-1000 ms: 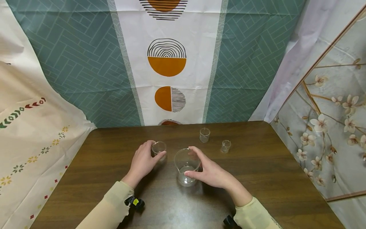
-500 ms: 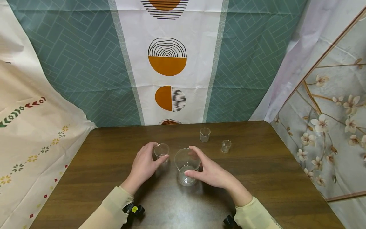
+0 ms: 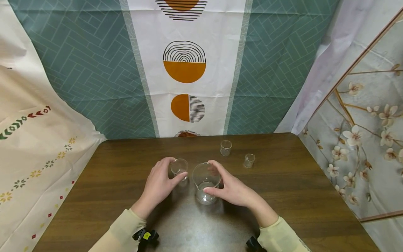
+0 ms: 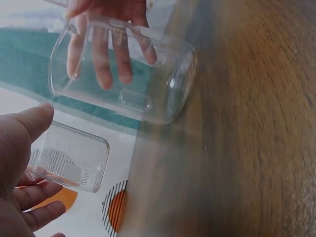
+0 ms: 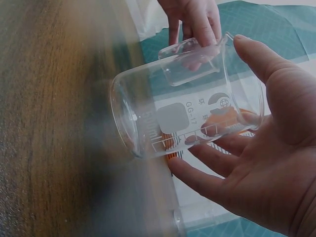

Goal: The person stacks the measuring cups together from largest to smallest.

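In the head view my left hand (image 3: 158,182) holds a small clear glass beaker (image 3: 178,167) by its side, thumb in front and fingers behind. The left wrist view shows the 100 ml print on this small beaker (image 4: 79,160), whose base appears raised off the table. My right hand (image 3: 234,189) grips a larger spouted glass beaker (image 3: 203,182) around its upper part. That large beaker stands upright on the table, close to the right of the small one. White GG-17 lettering marks the large beaker (image 5: 173,116) in the right wrist view. Both beakers look to contain nothing.
Two smaller glass beakers stand at the back right: one (image 3: 225,148) near the rear edge, the other (image 3: 249,161) slightly nearer and further right. The brown wooden table (image 3: 283,196) meets a patterned cloth (image 3: 267,70) behind. More cloth hangs along both sides.
My left hand has carried the small beaker slightly right and nearer to me, closer to the large beaker. The right hand and the large beaker have stayed in place.
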Demonstrator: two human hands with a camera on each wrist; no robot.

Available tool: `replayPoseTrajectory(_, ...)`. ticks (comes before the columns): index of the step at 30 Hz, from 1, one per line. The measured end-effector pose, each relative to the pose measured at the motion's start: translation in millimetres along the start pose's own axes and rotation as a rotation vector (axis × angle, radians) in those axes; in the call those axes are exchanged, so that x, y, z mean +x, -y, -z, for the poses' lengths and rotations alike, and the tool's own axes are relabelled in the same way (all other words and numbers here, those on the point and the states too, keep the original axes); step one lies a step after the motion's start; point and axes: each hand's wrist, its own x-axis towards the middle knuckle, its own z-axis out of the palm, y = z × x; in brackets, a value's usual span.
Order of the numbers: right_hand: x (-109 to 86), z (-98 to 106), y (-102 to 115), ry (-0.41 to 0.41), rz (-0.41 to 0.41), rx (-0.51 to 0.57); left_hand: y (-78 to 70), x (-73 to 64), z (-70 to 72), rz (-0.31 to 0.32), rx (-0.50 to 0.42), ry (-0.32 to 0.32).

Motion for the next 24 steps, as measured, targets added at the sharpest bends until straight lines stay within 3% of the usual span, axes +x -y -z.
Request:
replayPoseTrajectory(15,0.9,-0.1,-0.4,0.002,0.014,0.014,-18.7,-6.1,5.5,-0.021,-0.022,0.004)
replayPoseTrajectory(24,0.8,-0.2,-0.6,0.0,0.018,0.022,-21.7,-7.4,3.6,-0.02,-0.028,0.026)
